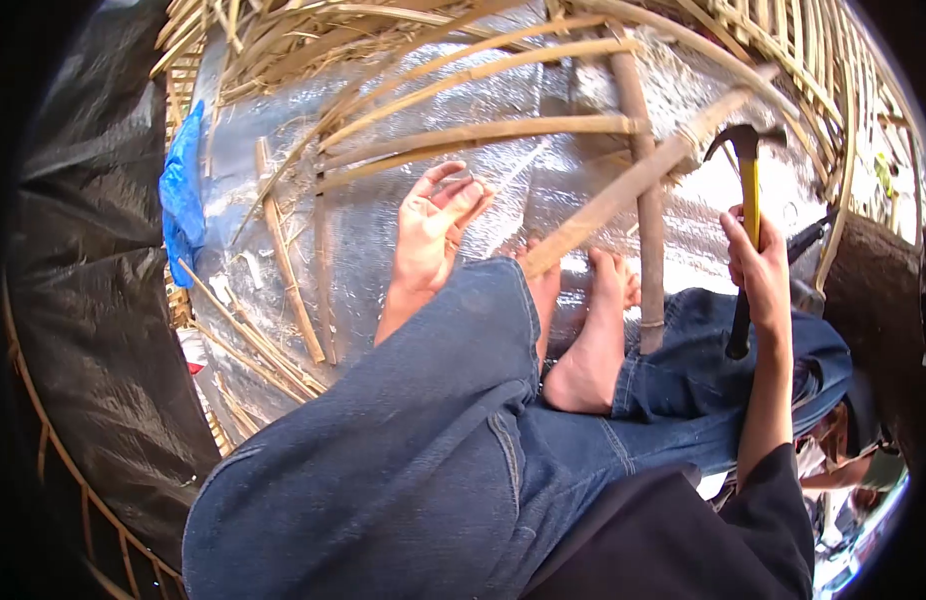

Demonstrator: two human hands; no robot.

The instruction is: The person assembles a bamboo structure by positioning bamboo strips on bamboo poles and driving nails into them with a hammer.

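My right hand (pixel 761 262) is wrapped round the handle of a claw hammer (pixel 750 190). The hammer stands upright, with its dark head at the top and a yellow and black handle. Left of my raised knee, my left hand (pixel 430 228) is held up with thumb and fingertips pinched together; anything in the pinch is too small to make out. Just beyond that hand lies a frame of curved bamboo strips (pixel 483 130) joined to an upright bamboo pole (pixel 640 200). A thicker bamboo pole (pixel 613 205) slants across the frame, its near end by my knee.
Shiny silver sheeting (pixel 368 100) covers the surface beneath the frame. Loose bamboo sticks (pixel 258 340) lie at the left, near a blue plastic sheet (pixel 183 190) and a black tarp (pixel 93 300). Bamboo slats (pixel 783 45) stand at the upper right, and a thick log (pixel 878 290) at the right.
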